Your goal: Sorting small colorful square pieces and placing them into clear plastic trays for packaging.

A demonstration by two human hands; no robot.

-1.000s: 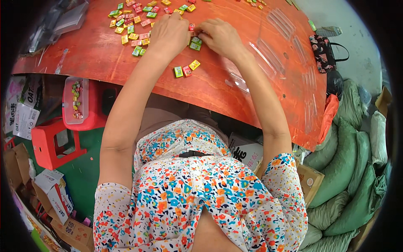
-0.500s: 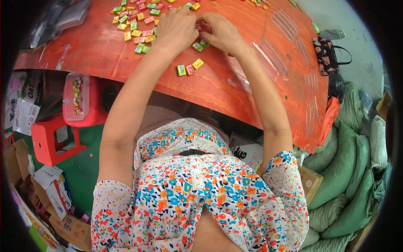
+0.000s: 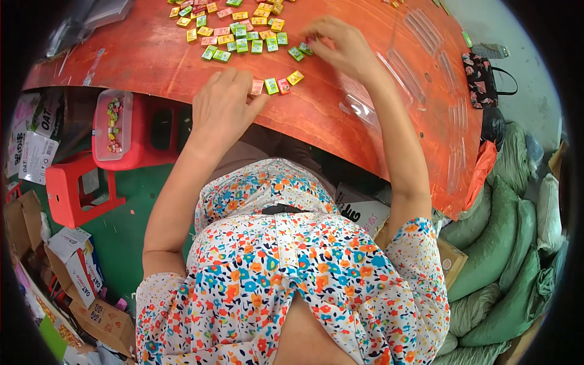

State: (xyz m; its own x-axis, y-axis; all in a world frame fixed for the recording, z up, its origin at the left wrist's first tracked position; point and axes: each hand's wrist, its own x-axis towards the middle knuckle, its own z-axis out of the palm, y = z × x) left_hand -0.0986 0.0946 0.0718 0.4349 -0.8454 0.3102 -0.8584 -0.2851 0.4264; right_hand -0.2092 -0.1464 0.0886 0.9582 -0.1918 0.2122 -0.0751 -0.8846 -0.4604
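Both hands [image 3: 280, 79] on orange table [image 3: 152, 61] (candies [image 3: 243, 36] scattered)

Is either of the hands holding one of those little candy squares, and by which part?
Cannot be told. The left hand lies on the table touching a pink square; the right hand has fingertips at a green square.

Small square wrapped sweets [image 3: 240, 30] in green, yellow, pink near the orange table's [image 3: 152, 61] far edge, white printed cartons [image 3: 36, 152] on the floor left

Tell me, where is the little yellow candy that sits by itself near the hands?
In the head view, the yellow candy lies on the orange table, between the left hand and the right hand, beside a red candy.
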